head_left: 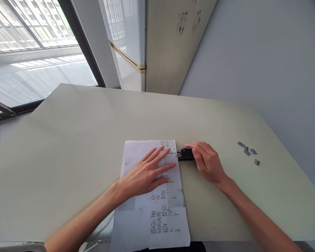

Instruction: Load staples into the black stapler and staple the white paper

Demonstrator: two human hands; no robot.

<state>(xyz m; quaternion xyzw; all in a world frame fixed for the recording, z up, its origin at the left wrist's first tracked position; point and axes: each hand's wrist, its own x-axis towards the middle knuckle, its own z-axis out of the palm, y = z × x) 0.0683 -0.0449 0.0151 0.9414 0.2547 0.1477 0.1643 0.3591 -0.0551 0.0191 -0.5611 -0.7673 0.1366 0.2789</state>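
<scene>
Printed sheets of paper [168, 217] lie on the table, their near end reaching the front edge. Across the upper part of the sheets my left hand [149, 171] rests flat, fingers spread. At the sheets' right side, near the top, sits a black stapler [186, 153], its front end right at the paper's edge. My right hand [207, 159] is wrapped around the back of the stapler. How far the stapler's jaws overlap the paper is hard to make out.
Several small grey strips [247, 150] lie on the pale table [81, 140] to the right. Behind the table stands a white refrigerator [131, 42] with a beige handle. A window [36, 52] is at the left, a plain wall [265, 59] at the right.
</scene>
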